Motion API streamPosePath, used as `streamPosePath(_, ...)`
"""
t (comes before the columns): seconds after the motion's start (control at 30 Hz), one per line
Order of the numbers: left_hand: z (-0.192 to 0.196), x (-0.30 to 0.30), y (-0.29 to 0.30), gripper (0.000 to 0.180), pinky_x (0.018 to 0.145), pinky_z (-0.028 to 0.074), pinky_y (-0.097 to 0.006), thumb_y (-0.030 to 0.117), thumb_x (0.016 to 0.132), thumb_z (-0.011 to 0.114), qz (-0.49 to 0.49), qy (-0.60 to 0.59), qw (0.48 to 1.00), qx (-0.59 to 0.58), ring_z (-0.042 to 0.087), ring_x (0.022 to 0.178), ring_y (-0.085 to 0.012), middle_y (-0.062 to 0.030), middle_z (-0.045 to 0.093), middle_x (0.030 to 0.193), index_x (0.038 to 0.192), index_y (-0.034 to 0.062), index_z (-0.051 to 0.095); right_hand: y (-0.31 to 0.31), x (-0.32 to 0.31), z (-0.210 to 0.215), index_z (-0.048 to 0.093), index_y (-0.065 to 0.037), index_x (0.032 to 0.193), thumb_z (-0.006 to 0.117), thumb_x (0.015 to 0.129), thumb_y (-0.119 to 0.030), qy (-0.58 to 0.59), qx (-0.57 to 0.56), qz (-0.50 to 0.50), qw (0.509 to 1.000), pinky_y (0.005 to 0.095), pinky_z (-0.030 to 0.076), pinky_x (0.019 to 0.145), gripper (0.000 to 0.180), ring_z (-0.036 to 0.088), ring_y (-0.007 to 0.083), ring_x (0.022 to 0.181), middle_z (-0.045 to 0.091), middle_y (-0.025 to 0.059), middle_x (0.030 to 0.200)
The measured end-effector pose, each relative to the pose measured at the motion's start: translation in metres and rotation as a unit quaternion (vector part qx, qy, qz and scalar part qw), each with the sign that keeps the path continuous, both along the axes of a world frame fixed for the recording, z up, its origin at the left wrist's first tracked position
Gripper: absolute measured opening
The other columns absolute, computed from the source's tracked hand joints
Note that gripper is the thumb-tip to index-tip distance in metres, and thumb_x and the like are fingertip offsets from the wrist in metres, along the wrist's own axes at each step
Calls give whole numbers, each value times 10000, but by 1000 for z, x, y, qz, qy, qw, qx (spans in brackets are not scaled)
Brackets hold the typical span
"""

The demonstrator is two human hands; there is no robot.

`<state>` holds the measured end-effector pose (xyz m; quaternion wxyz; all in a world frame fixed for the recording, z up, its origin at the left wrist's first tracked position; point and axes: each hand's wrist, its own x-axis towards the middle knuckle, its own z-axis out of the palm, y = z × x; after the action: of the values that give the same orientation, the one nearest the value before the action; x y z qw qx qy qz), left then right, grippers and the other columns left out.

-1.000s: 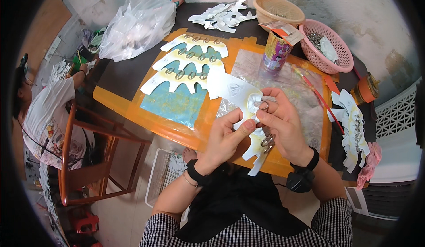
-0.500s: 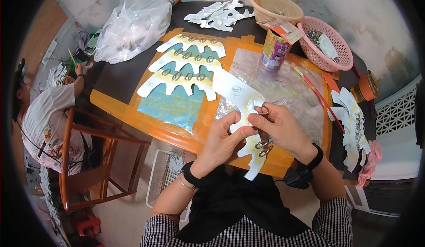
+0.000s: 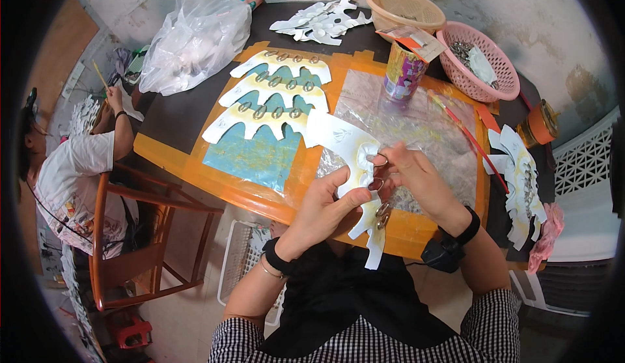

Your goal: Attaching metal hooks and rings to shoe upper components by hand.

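Note:
A white scalloped strip with yellowish stained edges hangs at a slant over the table's front edge. My left hand grips its middle between thumb and fingers. On the strip's right side, my right hand pinches a metal ring with the fingertips, the other fingers curled. Lower down, more metal rings sit along the strip. Three similar strips with rings lie in rows on a blue-green sheet to the left.
Behind my hands stand a purple can, a pink basket of metal parts and a beige basket. A red-handled brush lies right of a plastic-covered board. Stacked strips lie far right. A co-worker sits left.
My right hand's fingers have shifted along the strip's edge, uncovering rings. The strip has tilted slightly, its top moving left and down. The co-worker's arm has moved.

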<state>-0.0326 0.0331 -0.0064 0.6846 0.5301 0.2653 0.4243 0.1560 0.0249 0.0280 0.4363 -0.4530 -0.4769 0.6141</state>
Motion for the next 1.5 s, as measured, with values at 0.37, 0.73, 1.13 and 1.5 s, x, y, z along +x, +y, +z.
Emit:
streamPosePath(0.37, 15, -11, -2, 256, 436, 278, -202, 247, 971, 683, -125, 91, 985, -74, 387, 496, -6, 65, 469, 627, 1035, 14, 598, 7, 8, 1, 665, -11, 889, 682, 961, -325, -69, 41, -7, 997, 226, 394, 541, 323, 502, 39, 620, 568, -45, 692)
streamPosePath(0.73, 15, -6, 4, 452, 458, 337, -224, 375, 862, 798, -77, 248, 965, 36, 439, 557, -16, 34, 507, 644, 830, -24, 590, -1, -3, 0, 653, 19, 849, 642, 972, -257, -180, 158, -42, 970, 269, 360, 549, 302, 392, 40, 635, 460, -40, 625)
streamPosePath(1.13, 15, -8, 10, 303, 396, 256, -196, 330, 1015, 608, 33, 67, 988, -134, 397, 437, -7, 68, 501, 605, 989, 35, 670, 3, 9, -1, 611, -4, 1087, 540, 1022, -425, -21, 56, 46, 997, 251, 514, 675, 432, 612, 99, 839, 626, 46, 954)
streamPosePath(1.5, 25, -9, 6, 323, 611, 463, -206, 212, 889, 786, 65, 91, 989, -94, 591, 737, -45, -12, 648, 845, 1052, -3, 608, 3, 8, -5, 629, -19, 1039, 638, 986, -161, -41, 3, 64, 997, 208, 497, 673, 152, 585, 41, 744, 652, -8, 878)
